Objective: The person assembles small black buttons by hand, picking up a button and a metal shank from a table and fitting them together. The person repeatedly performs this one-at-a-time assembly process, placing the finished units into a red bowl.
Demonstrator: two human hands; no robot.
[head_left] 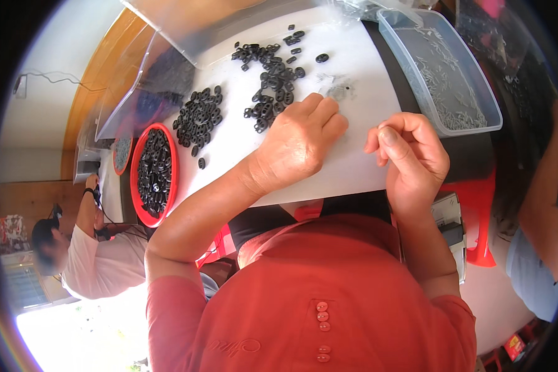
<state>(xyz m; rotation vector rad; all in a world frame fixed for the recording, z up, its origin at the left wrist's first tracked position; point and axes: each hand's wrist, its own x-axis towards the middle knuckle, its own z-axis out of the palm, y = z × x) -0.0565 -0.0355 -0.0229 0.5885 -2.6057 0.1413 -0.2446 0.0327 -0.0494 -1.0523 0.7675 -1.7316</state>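
Landmark: the central pile of black pieces (278, 80) on the white board (369, 68).

Left hand (308, 136): located just beside the near end of the central pile, on its right. The back of the hand faces up and the fingers are curled under. Right hand (415, 152): located farther right of the central pile and nearer the board's edge. The fingers are curled, with the thumb brought in toward the index finger. The fingertips are partly hidden, so whether either hand pinches a small part cannot be told.

Governing relation: the central pile lies leftward and away from the left hand. Its long axis runs from the far part of the board toward the wearer, and its near end reaches the left hand's knuckles. The left hand is the nearer; the right is well apart. The oblong pieces lie at mixed angles.

Right of the central pile: a single black piece (322, 58) beside its far part, then a scatter of small grey pins (338, 90) beyond the left hand. Farther right, off the board: a translucent tub (474, 129) holding similar pins.

Left of the central pile: a second black pile (198, 118). Farther left and nearer the wearer: a red basin (173, 186) filled with black pieces. Beyond that sits a co-worker (108, 260).
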